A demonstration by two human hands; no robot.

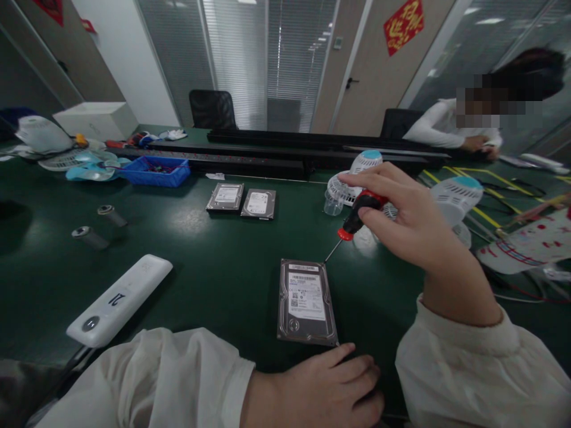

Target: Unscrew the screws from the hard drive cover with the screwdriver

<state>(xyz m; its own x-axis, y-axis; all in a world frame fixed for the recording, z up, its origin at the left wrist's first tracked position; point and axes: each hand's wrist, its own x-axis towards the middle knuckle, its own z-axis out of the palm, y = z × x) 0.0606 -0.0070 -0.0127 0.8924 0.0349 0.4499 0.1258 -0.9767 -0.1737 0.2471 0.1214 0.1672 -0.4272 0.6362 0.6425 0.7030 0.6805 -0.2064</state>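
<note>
A hard drive [306, 302] lies label up on the green table [214, 267] right in front of me. My right hand [401, 220] is closed round a red and black screwdriver [357, 219], whose thin tip touches the drive's far right corner. My left hand [325, 386] rests on the table just below the drive's near edge, fingers loosely curled, holding nothing I can see.
Two more hard drives [241, 200] lie further back. A white device [118, 300] lies at left, two grey cylinders [100, 226] beyond it, and a blue bin [156, 171]. Small white fans [455, 199] stand at right. Another person [450, 128] sits at the far right.
</note>
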